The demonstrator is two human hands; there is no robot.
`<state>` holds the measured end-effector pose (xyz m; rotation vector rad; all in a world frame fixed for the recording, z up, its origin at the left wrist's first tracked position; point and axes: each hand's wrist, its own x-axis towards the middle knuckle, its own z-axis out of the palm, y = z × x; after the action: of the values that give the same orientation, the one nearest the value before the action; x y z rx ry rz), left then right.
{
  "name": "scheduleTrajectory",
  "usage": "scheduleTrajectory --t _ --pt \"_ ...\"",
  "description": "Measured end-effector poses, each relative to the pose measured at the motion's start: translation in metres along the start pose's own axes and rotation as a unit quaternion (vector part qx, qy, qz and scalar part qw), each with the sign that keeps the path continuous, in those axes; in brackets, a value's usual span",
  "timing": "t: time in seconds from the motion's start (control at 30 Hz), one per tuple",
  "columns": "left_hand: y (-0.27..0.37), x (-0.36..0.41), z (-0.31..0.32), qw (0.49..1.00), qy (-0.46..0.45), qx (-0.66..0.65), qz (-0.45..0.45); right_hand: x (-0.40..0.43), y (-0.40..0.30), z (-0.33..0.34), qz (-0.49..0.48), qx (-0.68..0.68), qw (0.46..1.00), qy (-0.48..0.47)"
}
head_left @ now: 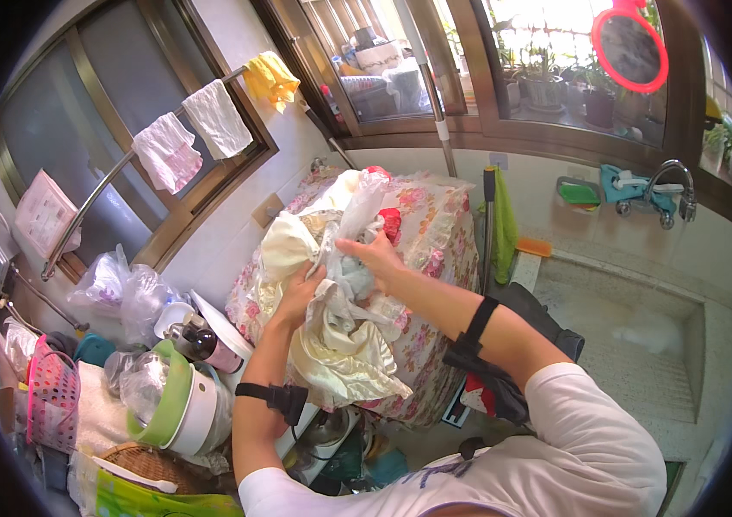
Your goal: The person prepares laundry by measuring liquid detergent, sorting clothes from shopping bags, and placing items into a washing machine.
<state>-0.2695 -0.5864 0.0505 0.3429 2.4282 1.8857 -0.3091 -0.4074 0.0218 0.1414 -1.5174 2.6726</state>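
A loose bundle of cream satin fabric (340, 362) lies on a flowered cloth cover (450, 245) in front of me. Mixed in with it is a crumpled translucent plastic bag (348, 268), and something red (391, 225) shows behind. My left hand (298, 297) grips the bundle's near left side, fingertips partly hidden in the folds. On the other side my right hand (376, 262) holds the plastic bag, thumb pointing left across it. A pale bluish item (358, 278) shows through the plastic between the hands.
Right of the covered stand is a stone sink (618, 336) with a wall faucet (669, 187). Left are a pink basket (53, 394), a green basin (159, 394) and plastic bags (146, 297). A rail (107, 187) carries cloths; a pole (434, 97) rises behind.
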Motion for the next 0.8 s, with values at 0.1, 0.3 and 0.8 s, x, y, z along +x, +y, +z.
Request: scheduleTrajectory --t 0.1,0.3,0.8 --pt "-0.009 -0.003 -0.015 0.998 -0.014 -0.061 -0.011 0.007 0.019 -0.017 0.0 -0.05 0.995 0.087" --pt "-0.016 -0.008 -0.066 0.997 0.059 -0.041 0.016 -0.036 -0.043 -0.114 0.015 0.061 0.994 0.091" --pt "0.015 0.047 0.054 0.9 -0.071 0.407 0.137 -0.269 -0.173 -0.333 -0.074 -0.101 0.958 0.259"
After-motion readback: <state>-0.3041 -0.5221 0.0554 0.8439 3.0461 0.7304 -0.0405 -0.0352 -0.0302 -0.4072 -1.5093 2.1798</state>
